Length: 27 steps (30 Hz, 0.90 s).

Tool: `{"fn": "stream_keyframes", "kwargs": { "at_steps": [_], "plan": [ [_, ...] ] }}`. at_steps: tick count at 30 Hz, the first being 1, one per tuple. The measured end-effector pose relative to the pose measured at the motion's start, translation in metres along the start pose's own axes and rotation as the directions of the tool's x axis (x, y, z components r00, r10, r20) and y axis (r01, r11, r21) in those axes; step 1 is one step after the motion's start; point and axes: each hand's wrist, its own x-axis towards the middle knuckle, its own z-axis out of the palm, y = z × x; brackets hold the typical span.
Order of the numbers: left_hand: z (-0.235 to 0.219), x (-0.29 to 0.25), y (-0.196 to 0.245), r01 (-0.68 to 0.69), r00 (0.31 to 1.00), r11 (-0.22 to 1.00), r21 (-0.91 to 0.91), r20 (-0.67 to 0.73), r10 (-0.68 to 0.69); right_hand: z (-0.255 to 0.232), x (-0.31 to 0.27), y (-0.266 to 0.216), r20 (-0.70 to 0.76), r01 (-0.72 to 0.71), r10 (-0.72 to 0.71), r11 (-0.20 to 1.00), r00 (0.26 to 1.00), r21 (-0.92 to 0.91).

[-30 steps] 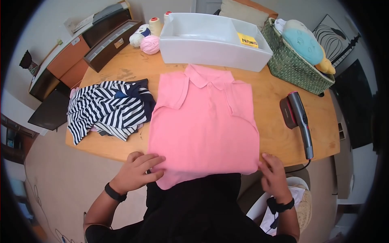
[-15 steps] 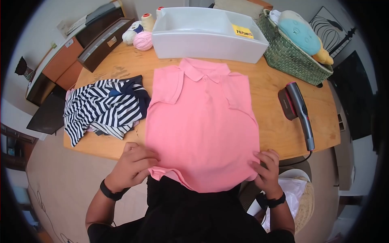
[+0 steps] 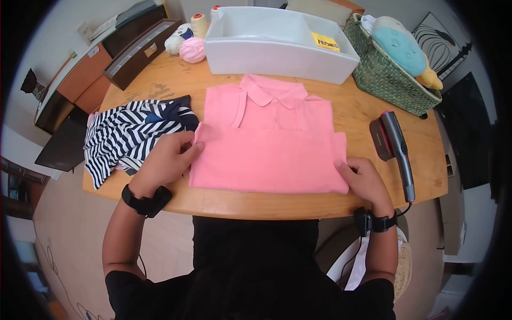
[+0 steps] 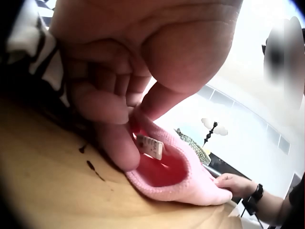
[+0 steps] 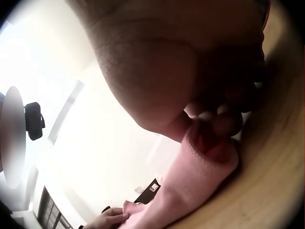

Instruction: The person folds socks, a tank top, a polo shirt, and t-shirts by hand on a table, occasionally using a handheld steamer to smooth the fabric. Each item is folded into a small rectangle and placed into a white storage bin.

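Item: pink polo shirt (image 3: 269, 160), lying on the wooden tabletop (image 3: 256, 205) between the two hands. Its lower part lies doubled over the chest; the folded edge faces the person, while the collar (image 3: 274, 95) points away, beyond both hands.

Hands: the left hand (image 3: 168, 160) pinches the shirt's side near the upper corner of the doubled layer, thumb and fingers close together. The right hand (image 3: 368, 178) holds the opposite side, thumb on top, fingers mostly hidden beneath. The left wrist view shows the layers gaping into a loop at the left fingers, with a white label (image 4: 151, 147) inside; in the right wrist view a similar loop opens at the right fingertips, in shadow.

Handling (estimate): light, soft knit, limp, with no stiffness beyond perhaps the collar. Not fragile and hardly slippery; the likelier faults are creasing, sagging in the middle and layers sliding out of line. Best hold: both side edges at matching heights, thumb above and fingers below, catching every layer; a grip on the top layer alone would probably pull the fold askew. How many layers each hand has, I cannot tell.

Nearby: striped garment (image 3: 128, 133) just beside the left hand, contact unclear; corded handheld steamer (image 3: 397, 154) outward of the right hand, apart from the shirt.
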Motion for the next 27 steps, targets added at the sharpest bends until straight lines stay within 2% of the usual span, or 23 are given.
{"fn": "stream_keyframes", "kwargs": {
  "at_steps": [2, 3, 8, 12, 15, 19, 20, 21, 22, 23, 24, 25, 26, 27],
  "plan": [
    [0.002, 0.000, 0.002, 0.024, 1.000, 0.999, -0.032, -0.009, -0.024, -0.003, 0.001, -0.005, 0.032, -0.081, 0.085, 0.989, 0.996, -0.120],
    [0.002, 0.001, 0.003, 0.042, 0.999, 0.997, -0.064, -0.022, -0.043, -0.003, 0.003, -0.004, 0.032, -0.082, 0.086, 0.989, 0.996, -0.120],
    [0.004, 0.003, 0.000, 0.062, 0.997, 0.994, -0.089, -0.033, -0.066, 0.003, 0.005, 0.012, -0.121, 0.101, -0.103, 0.995, 0.987, -0.025],
    [0.004, 0.003, 0.001, 0.068, 0.997, 0.995, -0.074, -0.039, -0.071, 0.000, -0.003, 0.017, -0.115, 0.059, -0.059, 0.998, 0.992, -0.001],
    [0.004, 0.002, 0.008, 0.080, 0.996, 0.996, -0.029, -0.039, -0.081, 0.001, -0.005, 0.009, -0.118, 0.042, -0.051, 0.996, 0.992, -0.079],
    [0.004, 0.000, 0.010, 0.073, 0.996, 0.997, 0.027, -0.053, -0.072, -0.003, -0.003, -0.014, -0.197, 0.050, -0.121, 0.943, 0.973, -0.329],
    [0.005, 0.000, 0.005, 0.021, 0.998, 0.997, 0.076, -0.061, -0.016, -0.003, -0.003, -0.019, -0.204, 0.053, -0.150, 0.907, 0.967, -0.418],
    [0.006, -0.002, 0.002, -0.031, 0.997, 0.992, 0.125, -0.063, 0.039, -0.001, -0.003, -0.021, -0.202, 0.055, -0.152, 0.907, 0.967, -0.418],
    [0.006, -0.005, 0.008, -0.030, 0.997, 0.992, 0.126, -0.064, 0.039, 0.003, -0.003, -0.024, -0.204, 0.198, -0.328, 0.855, 0.922, -0.480],
    [0.006, -0.010, 0.020, -0.003, 0.994, 0.976, 0.219, -0.107, 0.027, 0.008, -0.003, -0.027, -0.196, 0.327, -0.493, 0.776, 0.848, -0.539],
    [0.007, -0.013, 0.027, 0.027, 0.989, 0.950, 0.311, -0.148, 0.021, 0.014, -0.004, -0.032, -0.200, 0.325, -0.492, 0.778, 0.848, -0.537],
    [0.011, -0.016, 0.026, 0.024, 0.990, 0.949, 0.316, -0.143, 0.022, 0.021, -0.006, -0.038, -0.073, 0.418, -0.549, 0.709, 0.833, -0.568],
    [0.016, -0.020, 0.023, -0.147, 0.957, 0.884, 0.444, -0.161, 0.241, 0.030, -0.008, -0.044, 0.059, 0.509, -0.592, 0.633, 0.804, -0.583],
    [0.021, -0.023, 0.021, -0.297, 0.881, 0.771, 0.564, -0.150, 0.449, 0.041, -0.009, -0.049, 0.059, 0.507, -0.589, 0.636, 0.806, -0.583]
  ]
}}
